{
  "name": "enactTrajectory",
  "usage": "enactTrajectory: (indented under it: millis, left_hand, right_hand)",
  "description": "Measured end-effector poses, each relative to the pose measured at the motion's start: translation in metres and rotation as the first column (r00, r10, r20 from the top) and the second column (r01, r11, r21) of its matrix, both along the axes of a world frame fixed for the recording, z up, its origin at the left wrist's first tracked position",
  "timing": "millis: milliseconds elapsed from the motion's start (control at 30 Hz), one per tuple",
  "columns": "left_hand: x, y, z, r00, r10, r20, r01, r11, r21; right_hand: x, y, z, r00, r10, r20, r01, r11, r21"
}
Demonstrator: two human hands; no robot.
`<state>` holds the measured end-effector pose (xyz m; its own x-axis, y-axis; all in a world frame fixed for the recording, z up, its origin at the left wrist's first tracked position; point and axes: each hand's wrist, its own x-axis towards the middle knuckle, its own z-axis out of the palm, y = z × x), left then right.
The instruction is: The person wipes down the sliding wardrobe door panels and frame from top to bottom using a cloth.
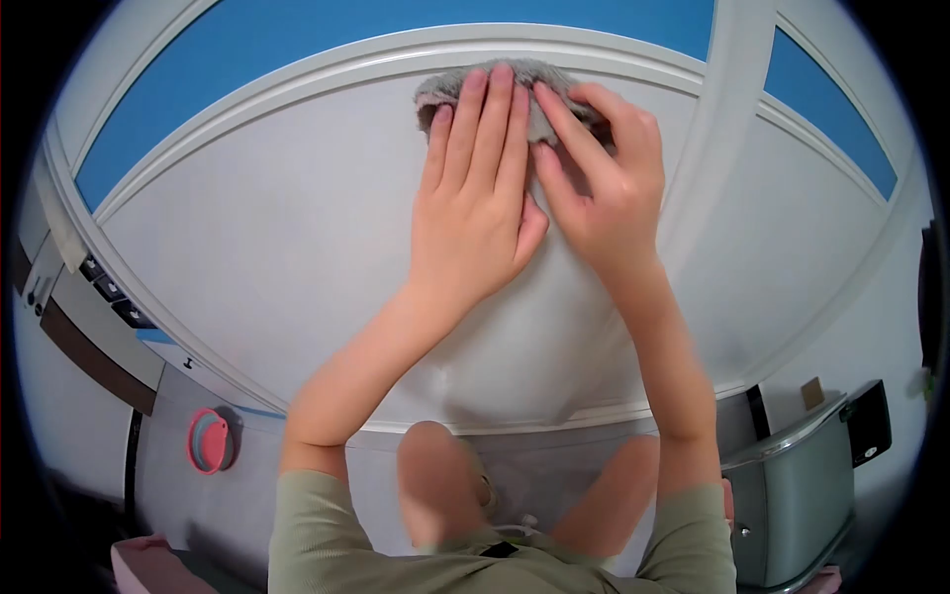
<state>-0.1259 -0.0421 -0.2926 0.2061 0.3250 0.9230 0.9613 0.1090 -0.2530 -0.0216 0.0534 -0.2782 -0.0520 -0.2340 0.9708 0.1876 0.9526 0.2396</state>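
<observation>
A fluffy grey cloth [435, 89] is pressed against a white panel [287, 208], just below the raised moulding at its upper edge. My left hand [475, 188] lies flat over the cloth's left part, fingers stretched out and pointing up, thumb to the side. On the right part of the cloth, my right hand [609, 188] has bent fingers around the fabric, with thumb and index finger towards the middle. Some of the right fingertips are hidden by the cloth and the hand itself.
Blue panels [445, 20] run above the moulding [327, 61], and a white upright post [717, 129] stands to the right. On the grey floor sits a pink-rimmed basin [210, 441] at the left. A grey-green cabinet [797, 510] stands at the lower right.
</observation>
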Motion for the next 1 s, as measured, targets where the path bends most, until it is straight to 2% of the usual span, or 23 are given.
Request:
enactTrajectory:
  millis: [100,167,200,233,333,433,500,633,733,800,867,933,1000]
  left_hand:
    - [-0.011,0.008,-0.013,1.0,0.015,0.015,-0.017,0.994,0.112]
    - [-0.015,0.003,-0.05,0.996,0.074,0.053,-0.076,0.996,0.037]
    - [-0.02,0.001,-0.08,0.993,0.077,0.088,-0.078,0.997,0.0]
    - [-0.024,-0.002,-0.103,0.994,0.093,0.05,-0.09,0.994,-0.056]
    - [-0.027,-0.017,-0.129,0.997,0.082,0.005,-0.08,0.982,-0.17]
    - [-0.026,-0.019,-0.111,0.999,0.036,0.036,-0.029,0.984,-0.178]
    - [-0.028,-0.018,-0.079,0.998,0.025,0.059,-0.015,0.988,-0.157]
    - [-0.033,-0.011,-0.02,0.999,0.042,0.009,-0.042,0.999,-0.001]
    - [-0.04,-0.007,-0.003,0.998,0.059,0.01,-0.059,0.991,0.118]
    - [-0.042,-0.01,-0.007,0.998,0.063,0.016,-0.065,0.987,0.149]
    - [-0.044,-0.017,-0.023,0.993,0.089,0.072,-0.094,0.993,0.077]
    - [-0.048,-0.027,-0.054,0.991,0.11,0.071,-0.106,0.993,-0.059]
    - [-0.055,-0.033,-0.1,0.987,0.151,0.063,-0.142,0.983,-0.119]
  right_hand:
    - [-0.01,-0.013,0.002,0.997,0.068,0.025,-0.067,0.997,-0.036]
    - [-0.01,-0.014,-0.016,0.993,0.07,0.092,-0.066,0.997,-0.048]
    - [-0.011,-0.01,-0.047,0.989,0.042,0.144,-0.039,0.999,-0.027]
    - [-0.007,-0.012,-0.065,0.981,0.035,0.193,-0.027,0.999,-0.041]
    - [0.0,-0.015,-0.099,0.964,0.01,0.265,0.006,0.998,-0.059]
    - [-0.005,-0.012,-0.09,0.979,-0.012,0.204,0.022,0.999,-0.047]
    - [-0.011,-0.012,-0.068,0.993,-0.029,0.119,0.032,0.999,-0.024]
    - [-0.032,-0.011,-0.008,0.997,-0.027,-0.075,0.029,0.999,0.025]
    - [-0.048,-0.014,0.012,0.989,0.051,-0.137,-0.046,0.998,0.039]
    - [-0.051,-0.022,0.007,0.994,0.048,-0.096,-0.046,0.999,0.018]
    - [-0.049,-0.027,-0.003,0.999,0.036,-0.015,-0.036,0.999,0.014]
    - [-0.046,-0.03,-0.028,0.996,0.047,0.075,-0.048,0.999,0.004]
    - [-0.043,-0.034,-0.059,0.985,0.049,0.168,-0.047,0.999,-0.011]
